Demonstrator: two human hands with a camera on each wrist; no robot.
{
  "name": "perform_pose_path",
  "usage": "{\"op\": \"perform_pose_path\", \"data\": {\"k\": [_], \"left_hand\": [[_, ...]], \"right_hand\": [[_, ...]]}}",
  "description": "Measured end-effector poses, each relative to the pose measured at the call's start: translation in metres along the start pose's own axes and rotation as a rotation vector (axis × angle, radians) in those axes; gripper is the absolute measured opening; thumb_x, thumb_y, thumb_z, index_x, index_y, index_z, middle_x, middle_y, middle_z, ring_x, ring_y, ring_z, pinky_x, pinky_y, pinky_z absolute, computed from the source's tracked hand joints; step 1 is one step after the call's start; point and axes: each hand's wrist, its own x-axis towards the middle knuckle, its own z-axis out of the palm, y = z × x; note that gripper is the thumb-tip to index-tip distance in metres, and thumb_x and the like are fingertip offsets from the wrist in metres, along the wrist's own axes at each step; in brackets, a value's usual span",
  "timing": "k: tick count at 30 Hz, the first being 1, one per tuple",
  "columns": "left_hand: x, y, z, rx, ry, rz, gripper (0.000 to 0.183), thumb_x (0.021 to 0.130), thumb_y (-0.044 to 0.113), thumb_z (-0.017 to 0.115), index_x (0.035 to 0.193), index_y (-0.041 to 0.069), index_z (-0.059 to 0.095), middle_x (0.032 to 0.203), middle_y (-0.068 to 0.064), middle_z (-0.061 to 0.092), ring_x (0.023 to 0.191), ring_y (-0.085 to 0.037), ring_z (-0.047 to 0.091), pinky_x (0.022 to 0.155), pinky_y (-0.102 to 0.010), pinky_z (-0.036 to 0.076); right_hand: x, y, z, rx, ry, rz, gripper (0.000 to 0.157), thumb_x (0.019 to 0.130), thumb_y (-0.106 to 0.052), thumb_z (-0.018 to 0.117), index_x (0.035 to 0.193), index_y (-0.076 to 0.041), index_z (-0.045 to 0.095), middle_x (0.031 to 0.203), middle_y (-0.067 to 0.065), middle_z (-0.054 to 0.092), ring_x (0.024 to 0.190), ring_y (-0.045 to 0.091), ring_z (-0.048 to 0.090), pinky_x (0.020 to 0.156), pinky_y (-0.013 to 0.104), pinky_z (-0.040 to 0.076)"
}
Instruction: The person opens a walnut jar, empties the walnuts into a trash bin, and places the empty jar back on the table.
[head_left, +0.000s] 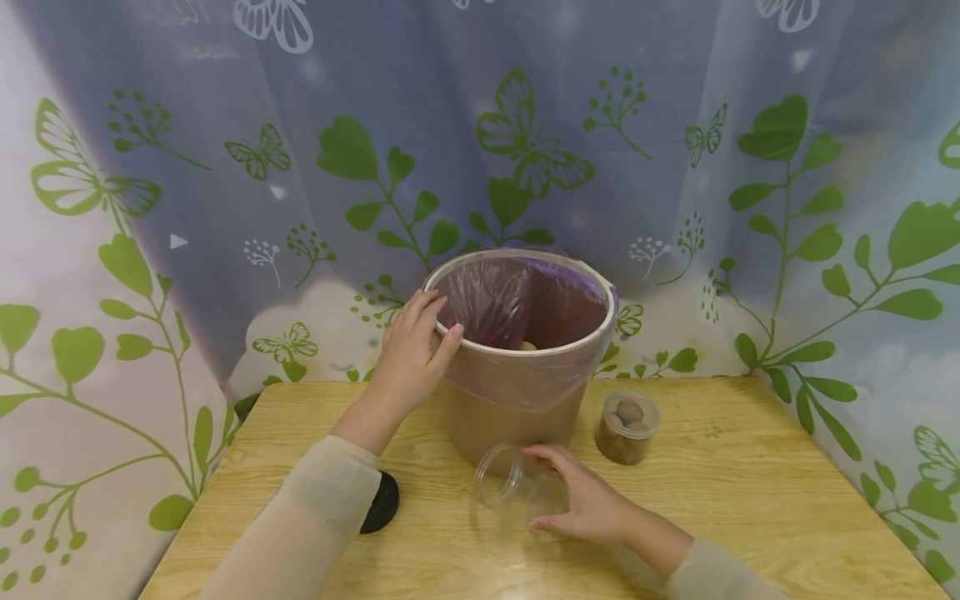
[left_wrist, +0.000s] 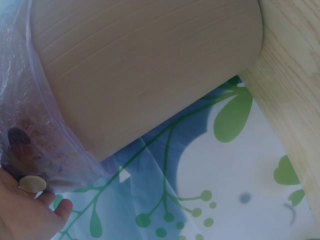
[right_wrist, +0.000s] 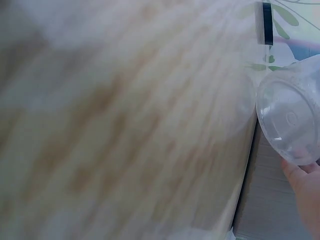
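Note:
My left hand [head_left: 408, 358] grips the left side of the rim of a tan bin [head_left: 517, 425], which is lined with a thin purple plastic bag [head_left: 487, 300]. In the left wrist view, the same hand [left_wrist: 27, 212] is at the lower left, against the bag. My right hand [head_left: 588, 504] holds a clear plastic jar [head_left: 545, 493] lying sideways just above the table, in front of the bin. Its round end [right_wrist: 290, 117] shows in the right wrist view, and I see nothing inside. Low within the bin is a small tan round thing [head_left: 528, 345].
Right of the bin stands a clear tub [head_left: 627, 429] holding several brown, walnut-like balls. A black round object [head_left: 382, 502] is partly hidden by my left sleeve. Behind the wooden table [head_left: 720, 492] hangs a curtain [head_left: 420, 75] with leaves and butterflies.

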Motion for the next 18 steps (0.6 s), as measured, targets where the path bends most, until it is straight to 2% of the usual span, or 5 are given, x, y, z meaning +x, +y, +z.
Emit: {"op": "perform_pose_path", "data": {"k": [5,13,18], "left_hand": [[0.0,0.0,0.0,0.002,-0.005,-0.002,0.077,0.104,0.061,0.025,0.152,0.002,0.038,0.16,-0.013,0.028,0.152,-0.031,0.014,0.118,-0.06,0.015],[0.001,0.001,0.0,0.003,-0.004,-0.003,0.077,0.105,0.061,0.025,0.151,0.001,0.038,0.16,-0.013,0.029,0.152,-0.032,0.014,0.117,-0.06,0.016],[0.001,0.001,0.0,0.004,0.0,-0.003,0.075,0.105,0.059,0.027,0.151,0.0,0.039,0.16,-0.014,0.029,0.151,-0.032,0.015,0.117,-0.061,0.016]], "right_hand": [[-0.001,0.002,-0.003,0.075,-0.037,0.033,0.092,0.078,-0.036,0.088,0.151,-0.024,0.034,0.149,0.001,0.041,0.131,0.029,0.049,0.107,0.05,0.041],[0.0,0.005,-0.013,0.106,-0.097,0.063,0.1,0.075,-0.038,0.089,0.154,-0.023,0.029,0.154,0.0,0.038,0.133,0.028,0.046,0.107,0.047,0.041],[0.003,0.006,-0.018,0.132,-0.147,0.091,0.101,0.076,-0.032,0.089,0.156,-0.022,0.027,0.155,0.006,0.037,0.133,0.029,0.046,0.105,0.05,0.043]]}}
